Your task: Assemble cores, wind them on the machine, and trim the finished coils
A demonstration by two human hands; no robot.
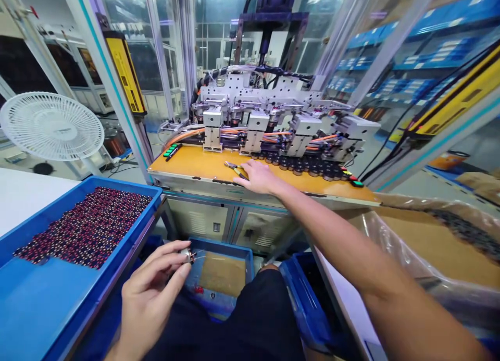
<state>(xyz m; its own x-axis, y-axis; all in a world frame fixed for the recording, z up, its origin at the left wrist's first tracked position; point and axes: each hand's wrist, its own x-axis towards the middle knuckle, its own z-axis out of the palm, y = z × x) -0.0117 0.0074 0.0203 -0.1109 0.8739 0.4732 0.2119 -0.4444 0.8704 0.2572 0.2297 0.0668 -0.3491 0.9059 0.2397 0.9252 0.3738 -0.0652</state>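
Note:
My left hand [156,288] is raised above my lap at the lower left, thumb and fingers pinching a small round silvery metal part [188,255]. Thin wire-like ends stick out of that part. Far out on the orange bench top [187,160], my right hand [258,177] reaches with fingers and thumb apart. A pair of pliers [236,169] lies at its fingertips, the handles running between finger and thumb; whether the hand touches them is hard to make out. Behind and right of this hand, several dark round parts [299,165] stand in rows.
A machine with several metal blocks [258,122] spans the bench back. At left, a blue tray [91,179] holds many small dark parts. Below lies another blue bin [250,254]; at right stands a plastic-lined carton [414,236]. A white fan [52,126] and yellow guard posts [125,74] flank the bench.

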